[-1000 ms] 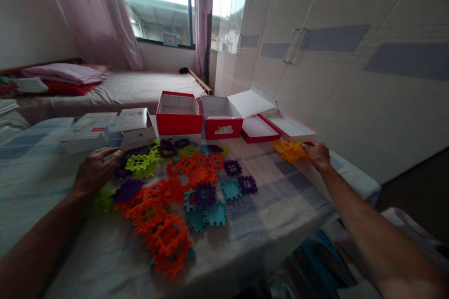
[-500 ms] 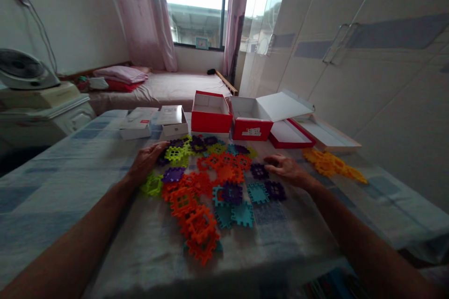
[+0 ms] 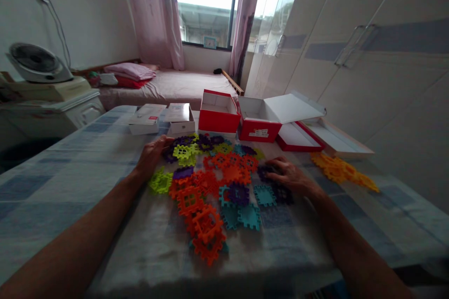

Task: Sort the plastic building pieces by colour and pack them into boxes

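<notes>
Interlocking plastic tiles with notched edges lie in a loose pile on the cloth-covered table. Orange tiles [image 3: 189, 201] run through the middle. Lime-green tiles [image 3: 161, 182] and purple tiles [image 3: 170, 154] are at the left and back, and turquoise tiles [image 3: 249, 217] at the right front. My left hand [image 3: 152, 154] rests at the pile's left back edge, fingers stretched out against the purple tiles. My right hand [image 3: 289, 175] is at the right side, its bent fingers closed over a purple tile [image 3: 264, 173]. Another purple tile [image 3: 283, 194] lies beneath this hand, partly shaded.
Along the back stand two white boxes [image 3: 144, 126], a red box [image 3: 219, 121], and another red box [image 3: 259, 133] with its lid raised. Shallow trays [image 3: 301, 139] sit at the right. Yellow-orange tiles [image 3: 336, 170] lie apart near them. Beyond are a bed and a wardrobe.
The view has swung slightly left. My right hand has moved left and down onto the purple tile beside it. My left hand stays at the pile's back left edge.
</notes>
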Available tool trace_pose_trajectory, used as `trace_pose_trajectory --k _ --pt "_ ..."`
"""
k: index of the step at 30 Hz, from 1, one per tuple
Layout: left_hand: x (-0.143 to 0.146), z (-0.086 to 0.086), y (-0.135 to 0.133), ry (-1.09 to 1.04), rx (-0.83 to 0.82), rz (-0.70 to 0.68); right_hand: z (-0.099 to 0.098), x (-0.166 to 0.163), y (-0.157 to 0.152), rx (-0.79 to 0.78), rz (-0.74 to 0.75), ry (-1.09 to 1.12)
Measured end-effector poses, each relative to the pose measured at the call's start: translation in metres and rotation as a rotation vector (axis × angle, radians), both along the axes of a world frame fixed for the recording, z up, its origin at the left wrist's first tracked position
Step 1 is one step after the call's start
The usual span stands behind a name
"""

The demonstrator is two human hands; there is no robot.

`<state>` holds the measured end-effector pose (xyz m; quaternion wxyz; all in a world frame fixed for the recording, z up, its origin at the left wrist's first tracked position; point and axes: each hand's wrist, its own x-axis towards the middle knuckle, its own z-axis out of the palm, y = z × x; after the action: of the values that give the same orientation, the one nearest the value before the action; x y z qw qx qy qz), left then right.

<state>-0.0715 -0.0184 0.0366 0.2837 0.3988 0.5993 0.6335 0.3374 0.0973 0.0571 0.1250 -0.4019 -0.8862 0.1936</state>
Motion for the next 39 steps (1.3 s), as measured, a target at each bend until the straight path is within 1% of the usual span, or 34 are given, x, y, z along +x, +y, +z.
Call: trace_pose_trajectory --k 4,9,16,22,24,27,29,31,33,36,39 --pt "-0.007 -0.005 0.003 0.003 0.022 0.025 -0.002 -0.002 -0.003 0.015 -0.038 0.019" --pt "-0.012 -0.008 0.004 0.014 0.039 -0.001 -0.001 -0.004 -0.005 0.025 -0.086 0.01" --pt "-0.007 -0.003 0.002 0.049 0.012 0.0 -0.004 -0.003 -0.002 0.057 -0.06 0.039" --pt "-0.006 -0.001 0.001 0.097 -0.012 -0.012 -0.002 -0.006 -0.008 0.101 -0.043 0.032" --pt "-0.006 -0.001 0.002 0.116 -0.01 0.006 0.0 -0.008 -0.01 0.103 -0.026 0.046" --pt "-0.006 -0.001 0.002 0.128 -0.014 0.025 0.004 -0.016 -0.01 0.119 -0.049 0.094" --pt "-0.007 -0.002 0.002 0.137 -0.02 0.025 0.01 -0.025 -0.008 0.167 -0.077 0.104" --pt "-0.007 -0.002 0.002 0.148 -0.018 0.027 0.015 -0.038 -0.007 0.211 -0.073 0.053" --pt "-0.008 -0.003 0.002 0.158 -0.014 0.025 0.018 -0.051 -0.007 0.226 -0.067 -0.046" --pt "-0.008 -0.003 0.003 0.168 -0.019 0.032 0.017 -0.067 -0.011 0.226 -0.106 -0.137" --pt "-0.007 -0.002 0.003 0.176 -0.012 0.039 0.011 -0.071 -0.012 0.186 -0.131 -0.047"
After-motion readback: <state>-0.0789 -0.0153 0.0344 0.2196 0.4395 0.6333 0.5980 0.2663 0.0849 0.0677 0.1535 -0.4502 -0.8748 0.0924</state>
